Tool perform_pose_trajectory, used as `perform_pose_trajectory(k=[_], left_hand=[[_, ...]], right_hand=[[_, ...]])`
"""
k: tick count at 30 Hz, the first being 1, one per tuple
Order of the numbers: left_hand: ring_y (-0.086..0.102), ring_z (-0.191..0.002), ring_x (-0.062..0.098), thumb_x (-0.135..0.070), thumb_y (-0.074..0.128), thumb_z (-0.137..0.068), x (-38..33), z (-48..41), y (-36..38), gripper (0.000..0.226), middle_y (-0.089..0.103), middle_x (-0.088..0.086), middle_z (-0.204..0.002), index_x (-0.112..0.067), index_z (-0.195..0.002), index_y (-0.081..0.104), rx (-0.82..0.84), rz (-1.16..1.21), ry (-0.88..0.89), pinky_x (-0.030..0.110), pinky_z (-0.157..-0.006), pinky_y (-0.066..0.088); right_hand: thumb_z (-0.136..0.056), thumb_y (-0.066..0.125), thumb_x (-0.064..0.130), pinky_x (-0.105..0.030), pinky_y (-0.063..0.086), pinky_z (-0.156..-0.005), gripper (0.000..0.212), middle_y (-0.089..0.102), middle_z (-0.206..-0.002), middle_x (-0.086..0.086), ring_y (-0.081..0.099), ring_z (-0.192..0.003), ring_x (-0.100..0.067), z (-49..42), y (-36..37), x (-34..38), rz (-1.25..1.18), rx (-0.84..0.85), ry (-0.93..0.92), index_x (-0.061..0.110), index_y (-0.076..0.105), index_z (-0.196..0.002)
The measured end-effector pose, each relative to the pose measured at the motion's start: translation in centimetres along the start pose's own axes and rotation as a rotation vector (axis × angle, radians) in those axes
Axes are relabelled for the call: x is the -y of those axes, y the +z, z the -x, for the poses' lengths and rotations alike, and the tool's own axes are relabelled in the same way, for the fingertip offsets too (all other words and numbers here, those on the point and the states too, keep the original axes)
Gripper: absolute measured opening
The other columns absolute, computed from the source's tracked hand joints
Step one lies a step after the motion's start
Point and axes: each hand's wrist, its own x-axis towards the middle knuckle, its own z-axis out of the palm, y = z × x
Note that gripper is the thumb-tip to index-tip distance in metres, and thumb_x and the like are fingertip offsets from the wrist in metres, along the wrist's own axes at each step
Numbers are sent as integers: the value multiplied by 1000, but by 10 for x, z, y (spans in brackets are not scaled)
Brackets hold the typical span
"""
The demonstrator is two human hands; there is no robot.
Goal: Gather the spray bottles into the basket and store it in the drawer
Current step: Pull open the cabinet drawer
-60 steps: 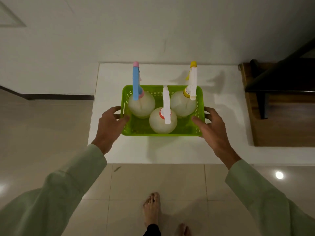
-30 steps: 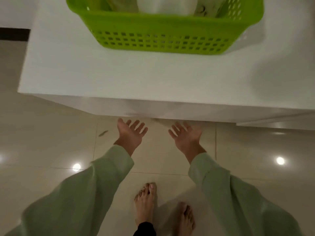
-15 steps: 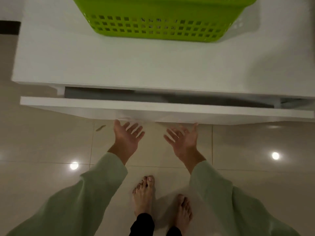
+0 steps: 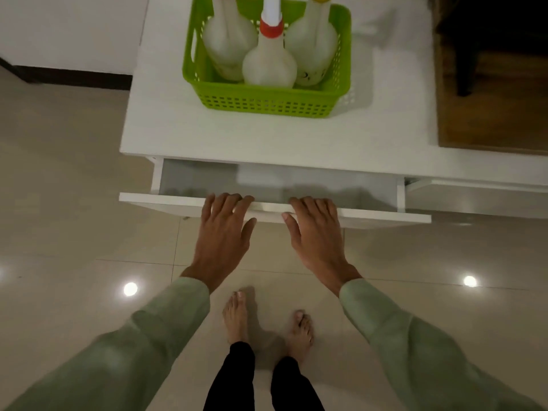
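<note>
A green plastic basket [image 4: 267, 102] stands on the white cabinet top [image 4: 207, 134]. Three pale spray bottles stand upright in it: one at the left [image 4: 228, 43], one with a red collar in front [image 4: 268, 66], one at the right [image 4: 312, 46]. Below the top, a white drawer [image 4: 326, 188] is pulled partly out; its grey inside shows nothing in it. My left hand [image 4: 224, 232] and my right hand [image 4: 315, 235] lie palm down on the drawer front's top edge [image 4: 166, 200], fingers curled over it.
A dark wooden piece of furniture [image 4: 489, 114] stands to the right of the cabinet. Glossy beige floor tiles [image 4: 74, 232] lie below, with my bare feet [image 4: 237, 318] under the drawer. A second drawer front [image 4: 474, 197] to the right is shut.
The drawer has slid further out. Both hands turned from palms up under the drawer front to palms down on its top edge. The view tilted up, showing the bottles again.
</note>
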Motion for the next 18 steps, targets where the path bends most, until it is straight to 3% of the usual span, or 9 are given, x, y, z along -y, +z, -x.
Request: perform_pose_trajectory(k=[8,12,18], left_hand=[[59,-120,24,-23,55,-96,-3,33,-6,32,68,2,-124,-19,-128,61,30,-2,-38,43,-112,35],[61,-111,24,-22,56,-95,-2,58,-1,28,70,-1,-116,-22,-121,66,38,2,-57,42,-104,38],[63,-111,24,-20,60,-94,0,95,4,26,71,-2,-113,-22,-118,68,72,27,-71,44,-103,40]], right_hand=[[-102,48,24,-41,41,-95,26,66,-105,-2,56,-98,-26,42,9,15,25,-13,43,16,61,-122],[-102,49,21,-41,42,-96,25,65,-106,-2,56,-97,-25,73,18,22,11,-4,53,16,61,-123],[-98,54,12,-42,43,-97,25,66,-108,-3,58,-101,-26,113,23,33,-13,-3,78,14,64,-120]])
